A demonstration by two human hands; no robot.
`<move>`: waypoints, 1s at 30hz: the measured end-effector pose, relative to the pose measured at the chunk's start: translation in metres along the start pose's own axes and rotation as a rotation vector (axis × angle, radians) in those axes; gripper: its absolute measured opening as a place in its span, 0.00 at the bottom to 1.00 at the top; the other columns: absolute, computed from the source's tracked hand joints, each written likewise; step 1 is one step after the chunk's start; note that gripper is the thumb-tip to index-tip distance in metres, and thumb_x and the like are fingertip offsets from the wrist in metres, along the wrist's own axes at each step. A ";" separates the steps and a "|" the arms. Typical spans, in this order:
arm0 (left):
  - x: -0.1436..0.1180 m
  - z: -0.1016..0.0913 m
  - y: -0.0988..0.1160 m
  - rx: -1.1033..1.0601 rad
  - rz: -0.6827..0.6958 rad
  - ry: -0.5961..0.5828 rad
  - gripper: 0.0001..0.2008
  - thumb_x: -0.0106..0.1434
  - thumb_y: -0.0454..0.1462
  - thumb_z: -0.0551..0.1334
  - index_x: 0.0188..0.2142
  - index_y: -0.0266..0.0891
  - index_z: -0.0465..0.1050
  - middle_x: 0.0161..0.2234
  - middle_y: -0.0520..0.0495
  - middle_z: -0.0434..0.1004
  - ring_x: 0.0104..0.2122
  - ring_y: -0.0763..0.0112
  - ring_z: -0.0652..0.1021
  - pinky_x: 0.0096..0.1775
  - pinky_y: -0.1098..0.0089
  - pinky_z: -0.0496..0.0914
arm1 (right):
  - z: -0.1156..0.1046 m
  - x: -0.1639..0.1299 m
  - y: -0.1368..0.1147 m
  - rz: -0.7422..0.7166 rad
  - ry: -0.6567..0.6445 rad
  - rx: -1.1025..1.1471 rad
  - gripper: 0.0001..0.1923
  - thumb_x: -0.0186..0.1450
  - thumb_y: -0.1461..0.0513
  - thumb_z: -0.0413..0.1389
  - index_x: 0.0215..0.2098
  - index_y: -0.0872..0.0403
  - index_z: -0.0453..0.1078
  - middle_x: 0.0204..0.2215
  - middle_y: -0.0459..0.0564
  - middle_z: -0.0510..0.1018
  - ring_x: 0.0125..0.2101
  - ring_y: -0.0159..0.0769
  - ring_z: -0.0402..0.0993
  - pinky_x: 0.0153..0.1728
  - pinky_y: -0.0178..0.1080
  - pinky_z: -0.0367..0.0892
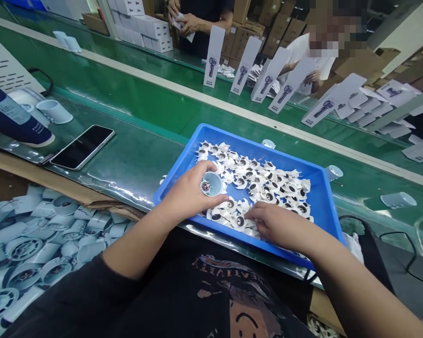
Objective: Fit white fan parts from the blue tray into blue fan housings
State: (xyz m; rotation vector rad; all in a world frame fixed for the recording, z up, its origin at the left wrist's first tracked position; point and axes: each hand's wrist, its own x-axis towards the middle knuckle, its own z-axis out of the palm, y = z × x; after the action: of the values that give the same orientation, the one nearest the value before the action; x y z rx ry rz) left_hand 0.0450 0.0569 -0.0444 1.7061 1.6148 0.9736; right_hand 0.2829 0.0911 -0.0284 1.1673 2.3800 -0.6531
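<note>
Gripping a pale-blue housing [210, 184], left hand [190, 192]; right hand [280, 225] pinches white impeller [240, 220].

The tray [320, 197] is bright blue. The little fan parts [264, 183] in it are white with dark middles. The round cup [211, 184] at 9 o'clock in the tray is pale blue. The belt [134, 98] is green. The phone [82, 146] is black. The boxes [245, 65] at 12 o'clock are white with a dark picture.
</note>
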 end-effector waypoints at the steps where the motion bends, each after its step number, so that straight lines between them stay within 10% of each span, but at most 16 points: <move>1: 0.000 0.001 -0.001 -0.007 0.000 0.015 0.26 0.52 0.44 0.71 0.47 0.43 0.63 0.46 0.48 0.71 0.42 0.62 0.74 0.43 0.61 0.69 | -0.001 0.001 -0.002 0.010 -0.003 -0.012 0.20 0.65 0.71 0.48 0.50 0.51 0.73 0.48 0.53 0.71 0.47 0.45 0.70 0.51 0.46 0.66; 7: 0.005 0.006 -0.013 -0.118 -0.018 0.086 0.34 0.51 0.42 0.68 0.53 0.45 0.52 0.50 0.45 0.66 0.44 0.63 0.74 0.46 0.59 0.69 | -0.002 0.005 -0.002 0.044 0.056 0.014 0.20 0.59 0.72 0.53 0.45 0.51 0.76 0.41 0.55 0.72 0.43 0.52 0.71 0.45 0.51 0.67; 12: -0.004 0.003 -0.012 -0.196 0.155 0.266 0.29 0.52 0.39 0.67 0.50 0.43 0.56 0.47 0.46 0.68 0.43 0.64 0.74 0.46 0.62 0.70 | 0.002 -0.025 0.007 -0.063 0.382 0.323 0.15 0.68 0.60 0.47 0.51 0.52 0.66 0.47 0.55 0.69 0.46 0.44 0.68 0.49 0.49 0.67; 16: -0.028 0.004 0.007 -0.165 0.349 0.086 0.30 0.51 0.44 0.74 0.51 0.45 0.66 0.49 0.47 0.73 0.49 0.60 0.74 0.53 0.60 0.67 | 0.018 -0.047 0.004 -0.277 0.443 1.142 0.23 0.68 0.43 0.51 0.51 0.48 0.62 0.38 0.48 0.71 0.35 0.31 0.72 0.38 0.33 0.73; 20: -0.044 0.015 0.029 -0.067 0.467 -0.110 0.29 0.53 0.39 0.71 0.54 0.43 0.66 0.55 0.44 0.72 0.55 0.58 0.72 0.57 0.58 0.65 | 0.031 -0.050 -0.007 -0.360 0.240 1.771 0.23 0.59 0.49 0.67 0.46 0.49 0.69 0.34 0.45 0.73 0.33 0.25 0.73 0.38 0.26 0.71; 23: -0.045 0.024 0.039 -0.007 0.454 -0.107 0.27 0.53 0.37 0.69 0.52 0.40 0.65 0.49 0.43 0.76 0.48 0.59 0.77 0.52 0.60 0.69 | 0.031 -0.053 -0.015 -0.395 0.364 1.636 0.16 0.63 0.51 0.64 0.45 0.47 0.70 0.33 0.44 0.73 0.33 0.24 0.72 0.37 0.23 0.70; 30: -0.044 0.035 0.049 0.180 0.569 -0.069 0.15 0.61 0.40 0.63 0.47 0.40 0.65 0.44 0.45 0.77 0.44 0.58 0.76 0.48 0.58 0.68 | 0.018 -0.066 -0.035 -0.349 0.870 0.387 0.08 0.68 0.64 0.55 0.45 0.48 0.69 0.39 0.47 0.68 0.38 0.32 0.66 0.39 0.34 0.64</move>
State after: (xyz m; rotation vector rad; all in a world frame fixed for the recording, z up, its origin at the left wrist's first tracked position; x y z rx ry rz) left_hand 0.1019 0.0110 -0.0288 2.3681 1.2180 1.0279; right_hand 0.2944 0.0212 0.0011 1.4029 3.3534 -0.8699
